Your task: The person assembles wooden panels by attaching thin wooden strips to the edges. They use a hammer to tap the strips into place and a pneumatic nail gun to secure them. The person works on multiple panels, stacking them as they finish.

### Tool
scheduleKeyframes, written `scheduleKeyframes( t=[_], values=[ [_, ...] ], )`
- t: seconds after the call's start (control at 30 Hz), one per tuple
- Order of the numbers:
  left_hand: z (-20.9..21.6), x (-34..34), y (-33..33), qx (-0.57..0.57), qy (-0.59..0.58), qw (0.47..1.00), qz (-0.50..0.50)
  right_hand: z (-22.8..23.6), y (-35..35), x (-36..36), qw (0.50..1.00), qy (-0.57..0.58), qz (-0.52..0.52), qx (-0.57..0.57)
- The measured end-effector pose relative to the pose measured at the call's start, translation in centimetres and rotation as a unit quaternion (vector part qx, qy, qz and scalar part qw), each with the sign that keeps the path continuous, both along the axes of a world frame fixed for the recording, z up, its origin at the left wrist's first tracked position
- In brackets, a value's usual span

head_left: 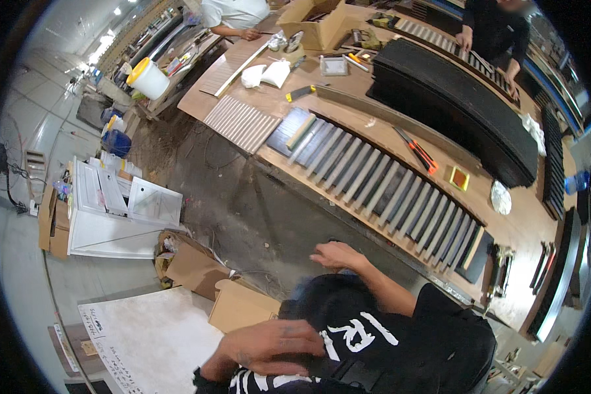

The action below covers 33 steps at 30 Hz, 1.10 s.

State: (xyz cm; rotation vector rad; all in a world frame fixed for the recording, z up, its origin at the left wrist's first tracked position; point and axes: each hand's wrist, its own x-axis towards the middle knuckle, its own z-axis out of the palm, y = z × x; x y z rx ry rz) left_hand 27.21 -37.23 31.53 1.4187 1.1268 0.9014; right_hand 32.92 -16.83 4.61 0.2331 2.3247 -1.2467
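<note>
My left hand [269, 345] is held in front of my black shirt, its fingers stretched out and nothing visible in it. Farther forward, my right hand [338, 255] hangs short of the workbench with fingers loosely bent and apart, also without anything visible in it. Both look slightly blurred. Along the near edge of the bench lies a long black panel [381, 190] with a row of grey strips set across it. A short pale wooden strip [301, 131] lies across its left end, and another [473, 246] across its right end. More pale strips [241, 125] lie side by side beyond the left end.
On the bench are a black curved stack [453, 108], orange-handled tool [423, 157], yellow-framed square [459, 178], yellow cutter [301, 93], clamps [500, 269] and cardboard box [312, 26]. Two people stand across it. A white cabinet [111, 226], cartons [194, 266] and white board [151, 338] are left.
</note>
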Motion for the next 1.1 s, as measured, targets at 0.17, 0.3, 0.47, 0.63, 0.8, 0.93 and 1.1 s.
scheduleKeyframes(
  t=[0.17, 0.3, 0.47, 0.63, 0.8, 0.93, 1.1],
  values=[
    [0.8, -9.4, 4.7, 0.01, 0.028, 0.991, -0.133, 0.6, 1.7, -9.7, 0.979, 0.166, -0.064, -0.095],
    [1.4, -14.9, 6.8, 0.111, 0.183, 0.968, -0.133, 0.9, 1.3, -17.0, 0.939, 0.144, -0.265, -0.162],
    [-1.7, -23.7, 10.2, 0.267, 0.247, 0.924, -0.117, -4.2, 0.1, -28.9, 0.877, 0.3, -0.371, 0.065],
    [-7.4, -38.4, 11.7, 0.291, 0.355, 0.879, -0.132, -5.2, -0.8, -37.7, 0.868, 0.261, -0.39, 0.16],
    [-8.4, -54.9, 8.5, 0.187, 0.334, 0.906, -0.181, -5.8, -3.3, -42.6, 0.809, 0.208, -0.467, 0.289],
    [-9.3, -63.0, 6.8, 0.082, 0.135, 0.96, -0.23, -6.1, -4.1, -44.2, 0.766, 0.179, -0.539, 0.301],
    [-11.4, -70.4, 7.5, 0.023, 0.072, 0.985, -0.155, -5.1, -4.4, -48.3, 0.734, 0.127, -0.583, 0.325]
  ],
)
